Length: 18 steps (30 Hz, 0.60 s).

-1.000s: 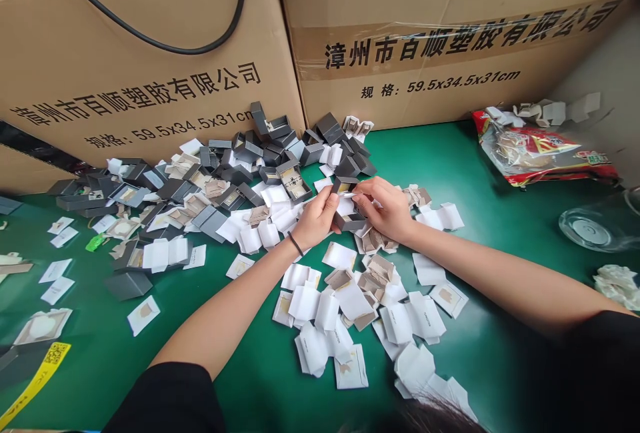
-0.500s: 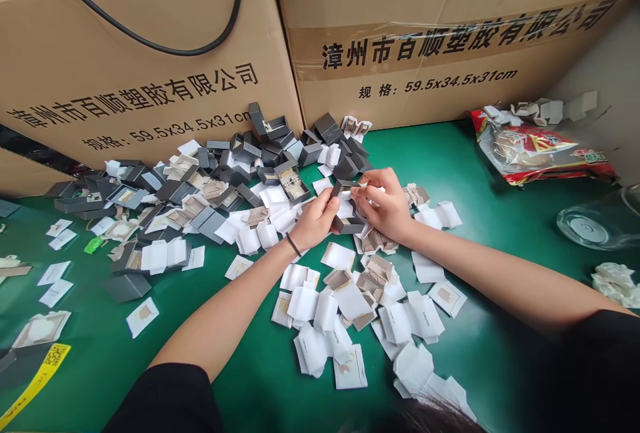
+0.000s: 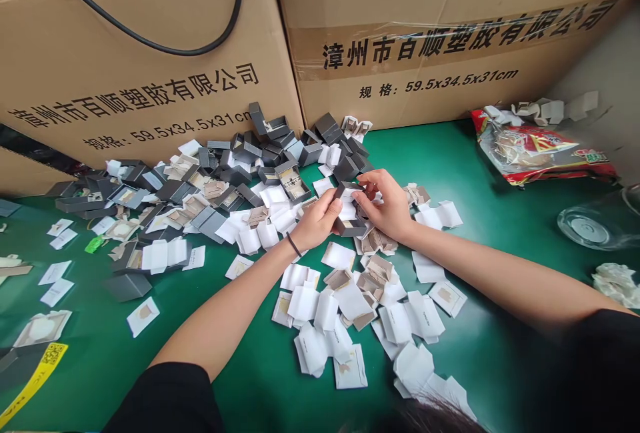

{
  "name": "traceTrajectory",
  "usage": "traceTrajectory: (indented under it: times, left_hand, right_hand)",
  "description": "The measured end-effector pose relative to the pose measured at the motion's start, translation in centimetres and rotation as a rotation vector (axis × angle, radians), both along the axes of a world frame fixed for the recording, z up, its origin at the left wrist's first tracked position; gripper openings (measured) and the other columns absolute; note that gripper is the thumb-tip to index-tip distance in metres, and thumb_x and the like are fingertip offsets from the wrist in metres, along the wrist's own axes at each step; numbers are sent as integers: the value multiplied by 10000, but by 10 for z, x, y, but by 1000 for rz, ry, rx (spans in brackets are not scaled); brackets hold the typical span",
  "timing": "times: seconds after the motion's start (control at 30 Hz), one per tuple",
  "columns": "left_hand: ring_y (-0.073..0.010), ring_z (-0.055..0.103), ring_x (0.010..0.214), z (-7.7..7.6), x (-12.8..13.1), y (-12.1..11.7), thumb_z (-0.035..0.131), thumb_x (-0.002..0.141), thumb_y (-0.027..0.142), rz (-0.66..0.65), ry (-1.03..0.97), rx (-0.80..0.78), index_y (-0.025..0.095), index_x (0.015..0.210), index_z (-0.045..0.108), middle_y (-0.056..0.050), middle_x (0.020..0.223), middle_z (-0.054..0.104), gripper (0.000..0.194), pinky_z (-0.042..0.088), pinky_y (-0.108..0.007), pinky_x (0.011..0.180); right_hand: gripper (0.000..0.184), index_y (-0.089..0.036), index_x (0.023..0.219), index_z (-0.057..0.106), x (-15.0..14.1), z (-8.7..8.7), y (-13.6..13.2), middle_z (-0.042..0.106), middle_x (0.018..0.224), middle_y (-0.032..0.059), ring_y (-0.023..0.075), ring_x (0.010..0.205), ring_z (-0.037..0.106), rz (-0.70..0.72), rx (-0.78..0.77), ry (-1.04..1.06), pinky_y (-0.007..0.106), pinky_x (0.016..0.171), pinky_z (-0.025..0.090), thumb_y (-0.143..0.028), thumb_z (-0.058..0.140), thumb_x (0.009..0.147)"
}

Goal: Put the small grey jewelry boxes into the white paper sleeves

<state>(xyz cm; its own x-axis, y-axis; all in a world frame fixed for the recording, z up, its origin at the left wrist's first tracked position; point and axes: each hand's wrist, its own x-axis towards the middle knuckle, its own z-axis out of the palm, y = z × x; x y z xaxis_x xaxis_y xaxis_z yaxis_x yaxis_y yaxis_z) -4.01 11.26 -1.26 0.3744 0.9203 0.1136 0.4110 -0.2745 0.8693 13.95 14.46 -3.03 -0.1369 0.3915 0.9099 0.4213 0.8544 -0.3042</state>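
A small dark grey box (image 3: 353, 227) is open between my hands, above the middle of the table. My left hand (image 3: 318, 221) grips its left side, thumb on top. White card (image 3: 347, 207) shows inside the box. My right hand (image 3: 388, 207) is closed at the box's right side, thumb and fingers bent against its edge. Some right fingertips are hidden, so I cannot tell whether they also pinch the card. Just below lie folded white and grey card pieces (image 3: 351, 299). To the left spreads a heap of similar dark boxes (image 3: 245, 147), mixed with card.
Two large cardboard cartons (image 3: 165, 26) stand along the back of the green table (image 3: 240, 346). On the right are a red snack bag (image 3: 530, 153), a clear round container (image 3: 590, 227) and a crumpled wad (image 3: 616, 284). A yellow strip (image 3: 37, 383) lies at left.
The box in my hands has tilted, and more white shows inside it. My right fingers have shifted slightly at its upper edge. The piles stay the same.
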Motion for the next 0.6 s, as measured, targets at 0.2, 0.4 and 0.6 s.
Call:
traceTrajectory:
  times: [0.2,0.4,0.6]
  left_hand:
    - [-144,562,530,2,-1,-1,327,923,589,-42,-2,5,146,1281,429,-27,635,565,578,453,-245,502]
    - [-148,561,538,3,-1,0,329,921,590,-86,2,10,153,1117,443,-29,642,554,493,423,-248,500]
    - [-139,542,603,3,-3,0,335,925,569,-90,52,84,156,896,409,-48,697,533,421,422,-245,555]
  right_hand:
    - [151,-161,988,498,0,0,-1,559,880,62,116,650,485,-11,14,-13,258,593,448,-170,559,850]
    - [128,-157,965,506,0,0,-2,576,899,67,123,695,504,7,9,-11,263,611,443,-156,550,845]
    - [113,-160,937,522,1,1,-3,596,862,55,133,743,549,51,14,-24,242,579,443,-111,531,835]
